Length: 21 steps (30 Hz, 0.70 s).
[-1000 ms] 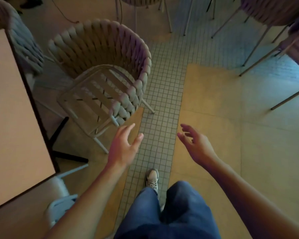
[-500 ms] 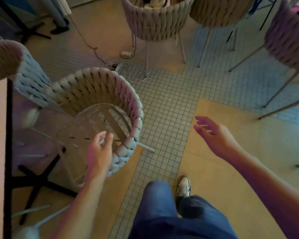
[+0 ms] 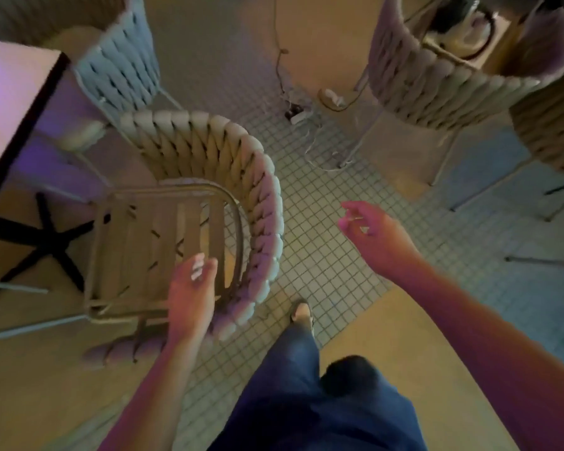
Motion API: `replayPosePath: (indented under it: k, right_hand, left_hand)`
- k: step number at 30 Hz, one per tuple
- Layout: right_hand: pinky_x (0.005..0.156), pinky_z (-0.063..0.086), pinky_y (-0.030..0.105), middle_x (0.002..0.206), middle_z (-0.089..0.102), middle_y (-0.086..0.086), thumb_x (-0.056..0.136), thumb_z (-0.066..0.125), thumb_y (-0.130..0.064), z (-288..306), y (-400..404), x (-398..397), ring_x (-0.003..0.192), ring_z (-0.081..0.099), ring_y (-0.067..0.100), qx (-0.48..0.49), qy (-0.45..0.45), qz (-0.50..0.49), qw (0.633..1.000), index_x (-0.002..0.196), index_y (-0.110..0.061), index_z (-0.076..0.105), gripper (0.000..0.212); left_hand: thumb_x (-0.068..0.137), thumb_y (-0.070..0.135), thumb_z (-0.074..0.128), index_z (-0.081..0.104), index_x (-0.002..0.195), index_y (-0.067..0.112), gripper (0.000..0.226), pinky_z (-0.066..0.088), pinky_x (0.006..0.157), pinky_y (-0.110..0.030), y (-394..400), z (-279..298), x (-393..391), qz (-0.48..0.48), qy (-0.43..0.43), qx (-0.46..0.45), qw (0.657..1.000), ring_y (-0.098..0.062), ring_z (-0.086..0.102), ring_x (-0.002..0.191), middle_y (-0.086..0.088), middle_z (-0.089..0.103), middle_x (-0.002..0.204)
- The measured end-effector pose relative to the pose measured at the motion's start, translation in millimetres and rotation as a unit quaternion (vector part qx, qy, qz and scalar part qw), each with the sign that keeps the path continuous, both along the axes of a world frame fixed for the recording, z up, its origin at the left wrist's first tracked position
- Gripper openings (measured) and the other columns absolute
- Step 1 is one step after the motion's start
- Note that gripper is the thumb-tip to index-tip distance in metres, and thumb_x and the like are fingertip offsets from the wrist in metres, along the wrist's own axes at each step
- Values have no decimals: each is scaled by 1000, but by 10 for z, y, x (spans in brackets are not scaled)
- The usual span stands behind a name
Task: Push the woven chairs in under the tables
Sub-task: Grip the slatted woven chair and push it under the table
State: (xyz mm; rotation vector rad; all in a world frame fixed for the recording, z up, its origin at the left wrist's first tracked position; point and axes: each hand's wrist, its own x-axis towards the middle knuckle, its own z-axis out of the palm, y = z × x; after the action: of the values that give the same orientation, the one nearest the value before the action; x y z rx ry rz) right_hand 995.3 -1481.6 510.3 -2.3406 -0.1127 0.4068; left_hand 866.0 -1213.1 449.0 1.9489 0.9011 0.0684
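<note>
A beige woven chair (image 3: 209, 151) with a slatted seat stands directly below me, its curved back toward the right and its seat facing a table (image 3: 10, 89) at the upper left. My left hand (image 3: 189, 294) hovers over the near edge of the seat, fingers loosely apart, holding nothing. Whether it touches the chair I cannot tell. To the right of the chair's back my right hand (image 3: 375, 236) is raised over the tiled floor, fingers curled apart and empty. A grey woven chair (image 3: 124, 63) stands behind the beige one, by the table's corner.
The table's black cross-shaped base (image 3: 46, 236) lies left of the chair seat. Two more woven chairs (image 3: 437, 83) stand at the upper right on thin metal legs. Cables and a plug (image 3: 293, 115) lie on the tiles between. My legs and one shoe (image 3: 302, 314) are below.
I have stepped closer to the beige chair, which now lies right under me. My left hand moved over its seat; my right hand rose beside its back.
</note>
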Motion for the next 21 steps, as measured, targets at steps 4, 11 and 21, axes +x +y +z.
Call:
replayPosePath:
  k: [4,11,21]
  right_hand:
    - [76,39,21,122,61,-8,91,50,-47,72,233,739,101,54,4,-5,9,85,996,131,-30,52,43]
    - [78,40,18,123,61,-1,93,54,-38,-152,972,1973,105,57,10,7,28,256,966,131,-22,53,42]
    - [103,41,39,140,50,8,92,54,-38,-582,2343,2837,126,49,20,5,-24,457,889,142,-17,41,56]
  left_hand:
    - [94,38,55,60,127,11,43,41,90,-24,-53,140,430,59,0,-16,998,-11,57,110,-5,63,125]
    - [93,34,55,61,105,22,18,43,68,-18,2,138,779,251,25,-14,968,9,61,79,10,65,91]
    - [91,33,58,60,124,9,40,40,86,-25,-59,-100,869,512,67,14,856,-16,58,104,-8,65,119]
